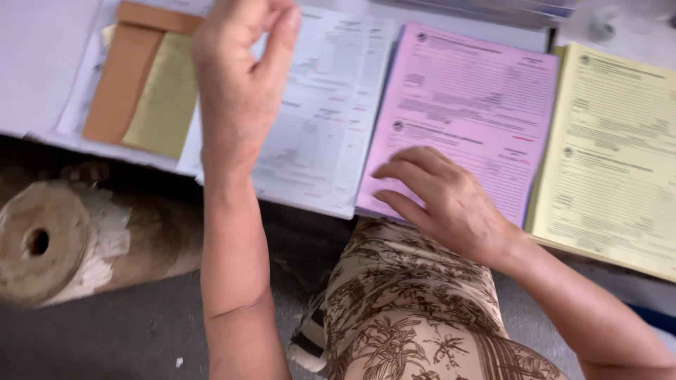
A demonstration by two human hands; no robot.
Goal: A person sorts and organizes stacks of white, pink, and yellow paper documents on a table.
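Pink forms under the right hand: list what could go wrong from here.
1. The pink stack overhangs the table edge on the near side, where the right hand presses its corner; a push could tip sheets onto the floor.
2. The white stack also juts past the edge and may slide off.
3. The left hand is raised over the white stack, fingers pinched; whether it holds a sheet is unclear. Coming down, it could skew loose pages toward the brown envelope.
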